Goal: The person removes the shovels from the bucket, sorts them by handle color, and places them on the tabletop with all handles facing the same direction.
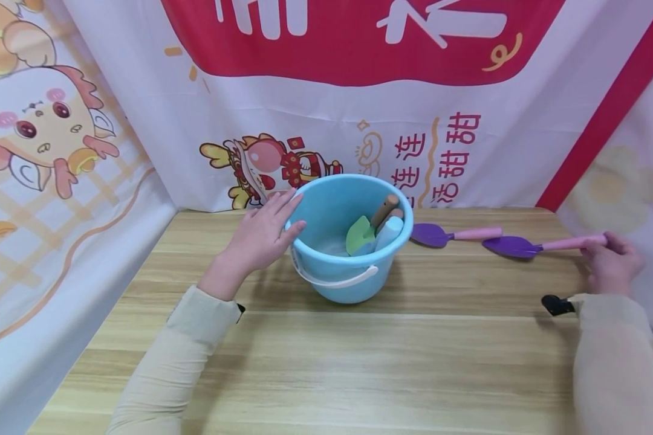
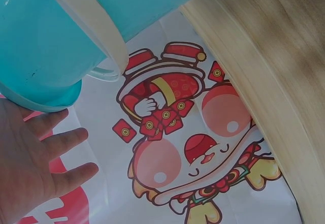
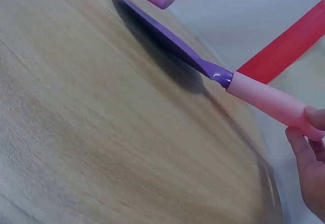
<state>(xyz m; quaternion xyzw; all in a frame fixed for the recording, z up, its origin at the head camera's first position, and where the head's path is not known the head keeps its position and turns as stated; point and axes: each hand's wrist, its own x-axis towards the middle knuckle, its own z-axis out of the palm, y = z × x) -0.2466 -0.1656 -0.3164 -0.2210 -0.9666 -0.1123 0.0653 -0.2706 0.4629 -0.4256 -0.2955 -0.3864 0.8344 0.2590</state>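
A light blue bucket point(image 1: 337, 278) with a white handle point(image 1: 340, 281) stands upright on the table. Inside it lean a green hand trowel point(image 1: 361, 235) with a brown handle and a light blue handle point(image 1: 389, 231). My left hand point(image 1: 266, 229) rests at the bucket's left rim, its fingers stretched out, as the left wrist view also shows. At the far right my right hand point(image 1: 614, 263) pinches the end of the pink handle of a purple trowel point(image 1: 514, 246). In the right wrist view that trowel's blade point(image 3: 167, 41) casts a shadow on the table under it.
Between the bucket and the gripped trowel lies another purple trowel point(image 1: 432, 235) with a pink handle, near the table's back edge. A printed white and red cloth point(image 1: 315, 96) hangs behind the wooden table point(image 1: 386, 368), and more cloth closes off both sides.
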